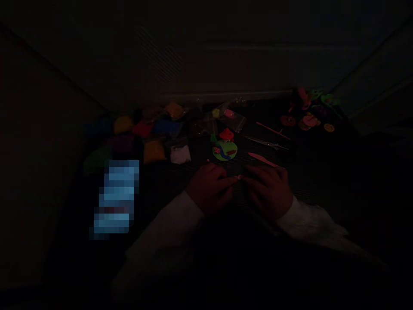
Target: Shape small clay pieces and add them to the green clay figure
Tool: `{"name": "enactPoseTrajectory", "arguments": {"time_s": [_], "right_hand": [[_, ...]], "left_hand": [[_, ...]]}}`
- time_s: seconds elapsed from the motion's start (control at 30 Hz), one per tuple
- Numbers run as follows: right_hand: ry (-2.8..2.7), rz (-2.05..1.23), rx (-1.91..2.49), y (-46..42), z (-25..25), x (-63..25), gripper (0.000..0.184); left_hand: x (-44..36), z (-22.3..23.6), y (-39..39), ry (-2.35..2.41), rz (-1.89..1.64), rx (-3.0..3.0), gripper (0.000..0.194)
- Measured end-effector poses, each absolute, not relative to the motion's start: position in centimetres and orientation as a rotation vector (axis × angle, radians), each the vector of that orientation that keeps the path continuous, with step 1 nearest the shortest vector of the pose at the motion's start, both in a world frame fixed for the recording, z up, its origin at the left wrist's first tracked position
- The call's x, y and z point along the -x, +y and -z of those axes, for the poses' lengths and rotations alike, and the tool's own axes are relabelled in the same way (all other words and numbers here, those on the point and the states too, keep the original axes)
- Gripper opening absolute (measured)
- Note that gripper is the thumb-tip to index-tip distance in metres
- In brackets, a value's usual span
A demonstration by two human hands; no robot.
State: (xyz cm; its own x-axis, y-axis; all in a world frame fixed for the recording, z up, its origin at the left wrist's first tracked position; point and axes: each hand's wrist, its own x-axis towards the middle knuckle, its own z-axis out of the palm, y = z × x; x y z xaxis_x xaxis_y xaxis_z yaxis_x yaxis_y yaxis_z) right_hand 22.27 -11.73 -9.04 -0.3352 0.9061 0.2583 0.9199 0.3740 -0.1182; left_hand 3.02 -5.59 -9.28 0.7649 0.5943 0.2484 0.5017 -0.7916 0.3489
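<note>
The scene is very dark. My left hand (209, 187) and my right hand (267, 189) rest close together on a dark mat (316, 172), fingertips meeting around a tiny pink bit of clay (239, 177). Both hands have their fingers pinched toward it. Just beyond them lies a green clay disc (225, 151) with red, blue and pink shapes on it, and a red clay piece (226, 134) sits behind the disc. A pink modelling tool (263, 159) lies beside my right hand.
Several bags of coloured clay (155, 150) are piled at the left. Scissors (266, 142) and a thin pink stick (272, 130) lie farther back. Finished clay figures (309, 112) stand at the far right. A blurred glowing screen (118, 198) lies at the left.
</note>
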Motion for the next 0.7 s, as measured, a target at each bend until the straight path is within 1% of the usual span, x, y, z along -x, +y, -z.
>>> {"name": "enactPoseTrajectory", "arguments": {"time_s": [0.13,0.27,0.5,0.6,0.7], "right_hand": [[-2.347,0.090,1.609,-11.80,9.13,-22.25,0.030],[-2.378,0.089,1.603,-11.88,9.15,-22.31,0.032],[-2.404,0.088,1.615,-11.84,8.97,-22.23,0.032],[-2.371,0.083,1.628,-11.83,8.97,-22.27,0.030],[-2.333,0.074,1.631,-11.82,9.01,-22.27,0.032]], "left_hand": [[-3.13,9.15,-5.68,0.845,-0.473,-2.712,0.035],[-3.21,9.12,-5.73,0.847,-0.448,-2.725,0.034],[-3.32,9.14,-5.80,0.857,-0.470,-2.730,0.034],[-3.26,9.08,-5.75,0.853,-0.552,-2.712,0.033],[-3.08,8.98,-5.66,0.903,-0.646,-2.686,0.026]]}}
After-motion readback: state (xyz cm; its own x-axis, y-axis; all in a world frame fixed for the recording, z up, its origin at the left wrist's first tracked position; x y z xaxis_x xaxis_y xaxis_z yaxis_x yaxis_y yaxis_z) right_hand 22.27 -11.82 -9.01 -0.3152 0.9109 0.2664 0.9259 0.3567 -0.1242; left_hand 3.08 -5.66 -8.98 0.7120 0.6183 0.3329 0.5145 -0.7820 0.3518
